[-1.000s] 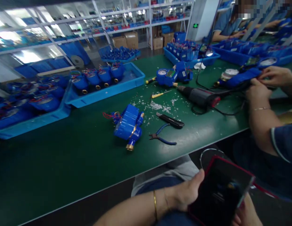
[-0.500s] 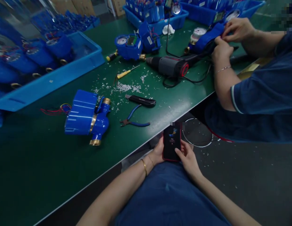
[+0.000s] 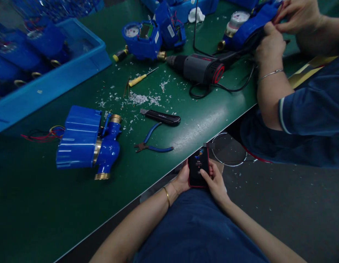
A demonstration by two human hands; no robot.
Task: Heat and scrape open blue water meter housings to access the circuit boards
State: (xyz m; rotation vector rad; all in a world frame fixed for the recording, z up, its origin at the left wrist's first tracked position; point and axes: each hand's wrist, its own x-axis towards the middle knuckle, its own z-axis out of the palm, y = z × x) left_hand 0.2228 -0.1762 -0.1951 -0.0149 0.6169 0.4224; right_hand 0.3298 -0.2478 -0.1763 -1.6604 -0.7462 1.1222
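A smartphone (image 3: 196, 179) in a red-edged case lies in my lap, just below the table edge, its dark screen lit with a small picture and text. My left hand (image 3: 183, 178) wraps its left side. My right hand (image 3: 216, 181) grips the right side, with the thumb over the lower screen. On the green table (image 3: 49, 212) to the left, a blue water meter (image 3: 79, 140) with brass threaded ends lies on its side, red and black wires trailing from it. Blue-handled pliers (image 3: 155, 147) lie open beside a black utility knife (image 3: 161, 117).
A heat gun (image 3: 199, 68) with its cord lies beyond the knife, near a yellow-handled screwdriver (image 3: 138, 79) and white scraps (image 3: 139, 98). Another meter (image 3: 143, 40) stands behind. A blue tray (image 3: 89, 65) holds several meters. At right, a co-worker's hands (image 3: 272, 47) handle a meter (image 3: 240, 36).
The view has shifted, so the table things sit lower and further left or right. My right thumb has moved slightly left over the phone screen. Both hands still hold the phone.
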